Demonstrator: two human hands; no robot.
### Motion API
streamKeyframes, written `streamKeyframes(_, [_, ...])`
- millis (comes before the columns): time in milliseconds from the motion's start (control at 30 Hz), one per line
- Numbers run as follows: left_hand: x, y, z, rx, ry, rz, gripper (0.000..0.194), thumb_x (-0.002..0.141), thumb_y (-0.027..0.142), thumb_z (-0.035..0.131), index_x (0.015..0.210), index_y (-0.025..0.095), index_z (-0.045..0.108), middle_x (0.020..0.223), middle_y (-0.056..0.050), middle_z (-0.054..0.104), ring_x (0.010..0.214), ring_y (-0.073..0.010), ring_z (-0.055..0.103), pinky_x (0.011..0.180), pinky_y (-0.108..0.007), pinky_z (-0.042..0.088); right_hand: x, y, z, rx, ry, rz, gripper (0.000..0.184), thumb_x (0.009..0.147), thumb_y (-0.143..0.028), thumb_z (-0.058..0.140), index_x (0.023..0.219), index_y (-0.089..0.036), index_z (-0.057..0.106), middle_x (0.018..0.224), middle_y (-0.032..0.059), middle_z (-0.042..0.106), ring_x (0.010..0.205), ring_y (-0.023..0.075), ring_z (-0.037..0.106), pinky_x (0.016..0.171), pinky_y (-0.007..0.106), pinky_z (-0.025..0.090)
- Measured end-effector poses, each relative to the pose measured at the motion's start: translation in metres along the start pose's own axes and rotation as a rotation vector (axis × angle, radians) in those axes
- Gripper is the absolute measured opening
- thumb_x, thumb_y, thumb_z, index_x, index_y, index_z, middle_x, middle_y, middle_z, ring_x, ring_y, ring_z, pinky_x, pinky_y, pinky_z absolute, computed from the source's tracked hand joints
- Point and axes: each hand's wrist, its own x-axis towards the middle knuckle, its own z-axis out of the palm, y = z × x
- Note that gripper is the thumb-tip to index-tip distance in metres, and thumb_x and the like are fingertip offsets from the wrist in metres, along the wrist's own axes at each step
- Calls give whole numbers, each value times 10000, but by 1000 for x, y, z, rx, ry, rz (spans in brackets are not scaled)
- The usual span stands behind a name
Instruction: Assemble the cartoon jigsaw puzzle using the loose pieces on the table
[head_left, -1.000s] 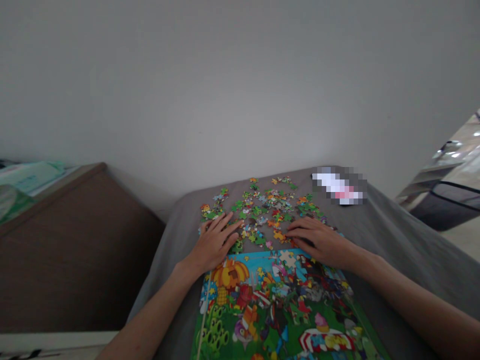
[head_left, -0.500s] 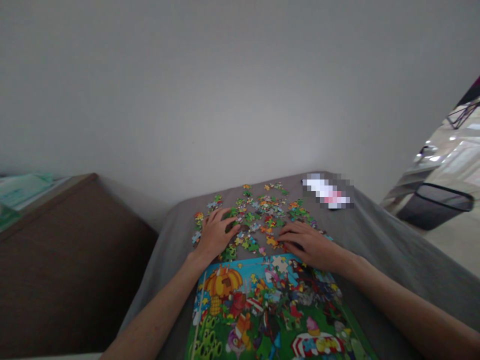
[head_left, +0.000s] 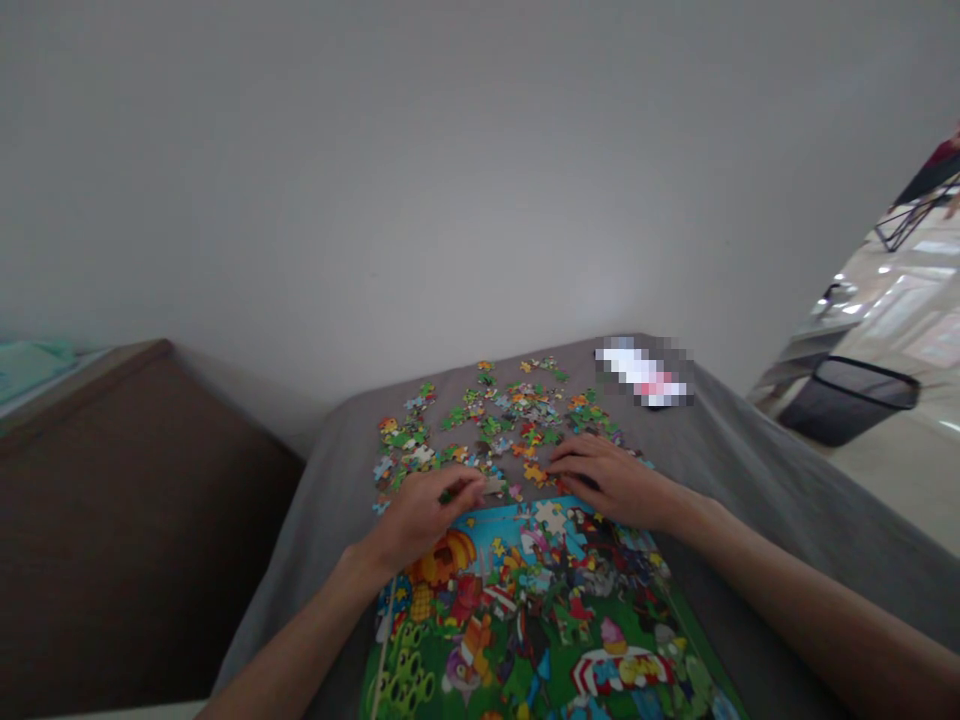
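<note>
A colourful assembled jigsaw picture (head_left: 525, 610) lies at the near side of a grey cloth, its far edge uneven. Beyond it spreads a scatter of several loose jigsaw pieces (head_left: 502, 425). My left hand (head_left: 424, 515) is over the picture's upper left edge, its fingers pinched on a pale jigsaw piece (head_left: 492, 487). My right hand (head_left: 607, 478) rests flat with its fingers apart, on the orange and green pieces by the picture's far edge, and it holds nothing.
A pixelated, blurred object (head_left: 643, 372) lies on the grey cloth (head_left: 757, 480) at the far right. A brown upholstered surface (head_left: 135, 520) fills the left, a white wall (head_left: 420, 180) stands behind, and a black mesh bin (head_left: 847, 400) sits on the floor at right.
My left hand has moved from the loose pieces toward the picture's edge, pinching a pale piece. The view has turned slightly, sliding the scene left.
</note>
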Motion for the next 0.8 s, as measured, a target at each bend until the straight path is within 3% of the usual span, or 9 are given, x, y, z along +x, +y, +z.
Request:
streamKeyframes(100, [0, -11, -4, 34, 40, 101, 230, 981, 375, 531, 1049, 274, 726, 1020, 14, 781, 927, -164, 727, 837, -288, 536, -1, 1, 0, -3, -4, -1, 258, 977, -179, 511, 1162, -198, 690, 1176, 94, 684, 1103, 242, 616, 982, 442, 468])
streamKeyframes(233, [-1, -9, -11, -22, 10, 240, 169, 956, 275, 581, 1047, 272, 723, 1010, 5, 775, 937, -149, 709, 856, -292, 531, -1, 2, 2, 7, 0, 4, 259, 980, -182, 513, 1170, -210, 687, 1196, 85, 682, 1122, 237, 611, 994, 438, 464])
streamKeyframes(367, [-7, 17, -5, -73, -147, 447, 166, 966, 247, 594, 1064, 287, 722, 968, 14, 763, 904, -132, 681, 854, -283, 514, -1, 4, 4, 7, 11, -3, 257, 981, -192, 516, 1170, -206, 690, 1203, 87, 682, 1127, 238, 611, 998, 439, 464])
streamKeyframes(467, [-12, 35, 2, 73, -282, 573, 200, 928, 227, 626, 1076, 308, 733, 1015, 5, 737, 918, -161, 661, 881, -337, 498, -2, 4, 4, 7, 23, -14, 256, 988, -207, 506, 1166, -213, 690, 1196, 89, 683, 1120, 235, 613, 988, 435, 468])
streamKeyframes(633, [-18, 46, 7, 165, -340, 575, 444, 735, 136, 646, 1130, 325, 724, 1158, -21, 674, 1017, -206, 628, 927, -379, 489, -2, 4, 4, 4, 34, -19, 251, 988, -208, 507, 1158, -221, 690, 1178, 85, 689, 1109, 229, 617, 987, 431, 466])
streamKeyframes(800, [-22, 52, 16, 161, -338, 652, 411, 801, 213, 620, 1192, 323, 683, 1319, -18, 615, 1256, -230, 530, 1057, -406, 424, -1, 3, 4, -2, 41, -30, 244, 993, -218, 509, 1153, -206, 692, 1180, 92, 686, 1106, 229, 613, 993, 438, 465])
